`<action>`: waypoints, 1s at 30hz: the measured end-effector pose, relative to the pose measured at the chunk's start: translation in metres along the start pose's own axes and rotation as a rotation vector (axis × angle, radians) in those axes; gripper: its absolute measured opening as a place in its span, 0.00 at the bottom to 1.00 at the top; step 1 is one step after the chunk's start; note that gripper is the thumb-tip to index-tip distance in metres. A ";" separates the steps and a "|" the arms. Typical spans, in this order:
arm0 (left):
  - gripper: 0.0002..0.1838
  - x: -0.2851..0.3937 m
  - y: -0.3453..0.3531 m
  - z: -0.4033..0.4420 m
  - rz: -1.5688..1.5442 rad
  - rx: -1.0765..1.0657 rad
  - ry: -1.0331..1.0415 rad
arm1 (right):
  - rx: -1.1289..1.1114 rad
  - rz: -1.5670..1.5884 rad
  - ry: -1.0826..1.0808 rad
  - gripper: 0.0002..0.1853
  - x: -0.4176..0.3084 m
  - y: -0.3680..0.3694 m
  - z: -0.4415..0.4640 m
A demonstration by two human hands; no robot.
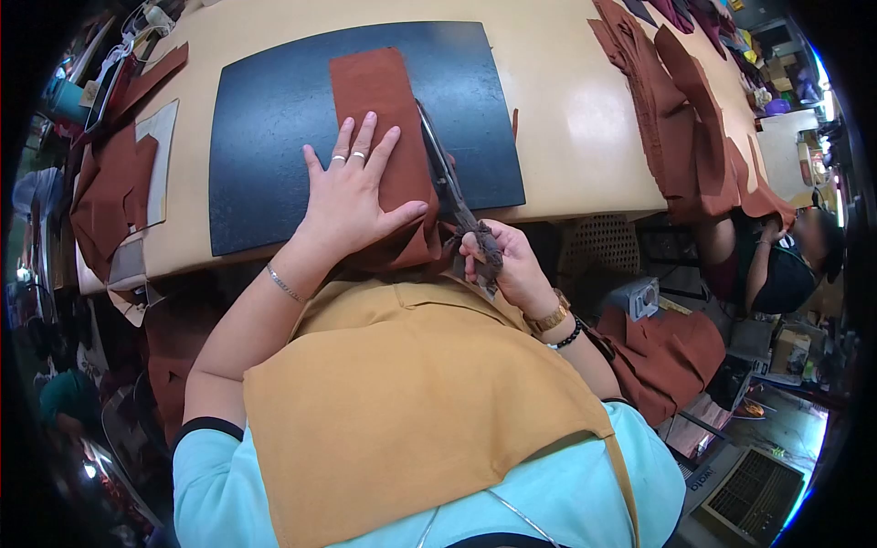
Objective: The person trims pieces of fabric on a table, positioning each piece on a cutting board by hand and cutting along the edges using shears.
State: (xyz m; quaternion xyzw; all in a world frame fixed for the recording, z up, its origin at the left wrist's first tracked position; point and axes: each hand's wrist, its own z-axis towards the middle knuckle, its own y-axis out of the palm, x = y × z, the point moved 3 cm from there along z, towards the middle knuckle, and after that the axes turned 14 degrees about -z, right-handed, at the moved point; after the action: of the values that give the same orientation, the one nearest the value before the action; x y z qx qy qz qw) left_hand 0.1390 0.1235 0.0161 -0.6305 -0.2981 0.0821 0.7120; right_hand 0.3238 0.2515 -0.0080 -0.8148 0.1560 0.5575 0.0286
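Observation:
A strip of rust-brown fabric (pixel 375 82) lies lengthwise on a dark cutting board (pixel 274 110), its near end hanging over the table edge towards my apron. My left hand (pixel 352 187) presses flat on the strip with fingers spread. In my right hand (pixel 513 265) are long-bladed scissors (pixel 440 164), their handles wrapped in dark cloth. The blades lie along the strip's right edge and point away from me. Whether the blades are apart is hard to make out.
More rust-brown fabric (pixel 671 128) is piled at the table's right end, and other pieces (pixel 114 178) lie at the left. A woven-seat chair (pixel 600 245) stands under the table's edge. Another person (pixel 776 265) sits at the right. Brown cloth (pixel 658 356) lies beside my right arm.

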 end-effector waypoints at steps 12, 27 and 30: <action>0.51 0.007 -0.001 -0.007 -0.040 -0.023 0.066 | -0.037 0.132 0.029 0.08 0.002 -0.002 0.009; 0.38 0.006 0.011 0.048 -0.099 0.207 -0.099 | 0.121 0.320 -0.004 0.17 0.005 -0.002 0.001; 0.35 -0.006 0.014 0.046 -0.062 0.113 -0.088 | 0.256 0.311 -0.065 0.20 0.009 -0.017 -0.004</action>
State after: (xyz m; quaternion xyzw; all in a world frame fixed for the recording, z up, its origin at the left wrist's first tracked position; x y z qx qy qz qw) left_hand 0.1132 0.1619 0.0023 -0.5753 -0.3436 0.1044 0.7349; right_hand 0.3353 0.2646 -0.0165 -0.7523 0.3487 0.5568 0.0506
